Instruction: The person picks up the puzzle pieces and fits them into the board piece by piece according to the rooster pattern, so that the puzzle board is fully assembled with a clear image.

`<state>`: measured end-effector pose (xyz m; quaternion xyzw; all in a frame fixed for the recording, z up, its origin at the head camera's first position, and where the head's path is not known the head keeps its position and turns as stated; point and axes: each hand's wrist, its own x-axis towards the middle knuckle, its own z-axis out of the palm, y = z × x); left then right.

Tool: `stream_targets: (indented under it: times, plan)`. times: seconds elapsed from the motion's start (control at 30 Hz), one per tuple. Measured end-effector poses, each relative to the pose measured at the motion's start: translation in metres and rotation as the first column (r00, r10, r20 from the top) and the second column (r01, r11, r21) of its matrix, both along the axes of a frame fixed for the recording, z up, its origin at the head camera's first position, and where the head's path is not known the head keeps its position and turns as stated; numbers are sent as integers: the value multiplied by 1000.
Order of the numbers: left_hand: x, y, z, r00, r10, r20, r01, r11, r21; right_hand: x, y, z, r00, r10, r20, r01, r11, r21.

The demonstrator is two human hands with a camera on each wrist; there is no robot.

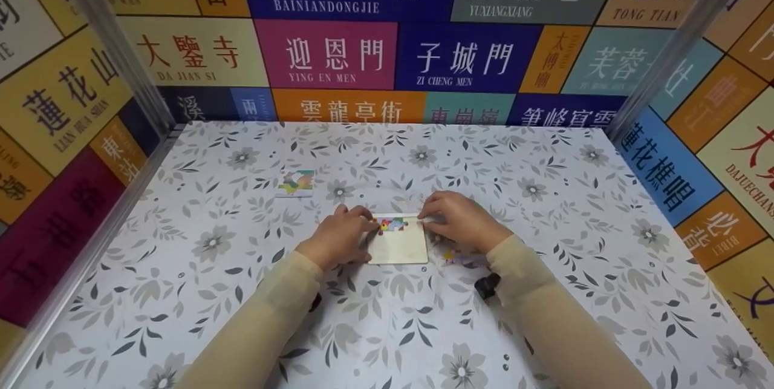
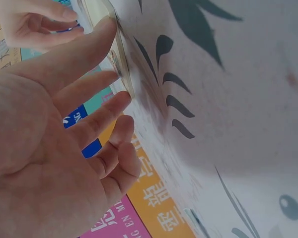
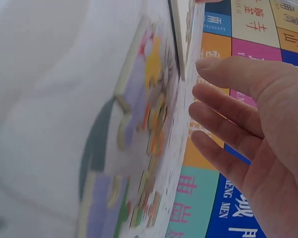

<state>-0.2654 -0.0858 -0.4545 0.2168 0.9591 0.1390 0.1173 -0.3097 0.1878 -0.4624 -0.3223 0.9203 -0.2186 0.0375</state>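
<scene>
A small cream puzzle board [image 1: 399, 250] lies flat on the table, with a few joined colourful jigsaw pieces [image 1: 392, 224] along its far edge. My left hand [image 1: 340, 238] holds the board's left side, the thumb at the near edge and the fingers towards the far corner. At the far right corner, my right hand [image 1: 462, 219] touches the board with its fingertips. In the right wrist view its fingers are loosely bent, and no piece shows between them. Loose jigsaw pieces [image 3: 134, 94] lie beside the board, partly hidden under the right hand in the head view.
A small square colourful picture [image 1: 296, 183] lies farther back on the left. White paper with grey flowers and leaves covers the table [image 1: 242, 328]. Panels with large printed characters [image 1: 338, 53] stand along the back and both sides. A black object [image 1: 487, 286] sits at the right wrist.
</scene>
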Motion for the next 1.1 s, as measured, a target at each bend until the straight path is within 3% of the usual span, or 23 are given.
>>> stream_targets:
  times: [0.3, 0.53, 0.77, 1.1]
  plan:
    - [2, -2, 2, 996, -63, -57, 63, 998, 5, 1, 20, 1, 996, -84, 32, 84, 996, 2]
    - [-2, -6, 0, 997, -70, -44, 72, 997, 38, 1, 35, -1, 994, -103, 23, 103, 995, -10]
    - [-4, -8, -1, 999, -41, -16, 43, 995, 92, -1, 48, -2, 995, -101, -8, 101, 994, -42]
    - [-9, -10, -6, 999, -15, 49, 9, 992, 125, -5, 63, 0, 984, -175, 25, 176, 983, -48]
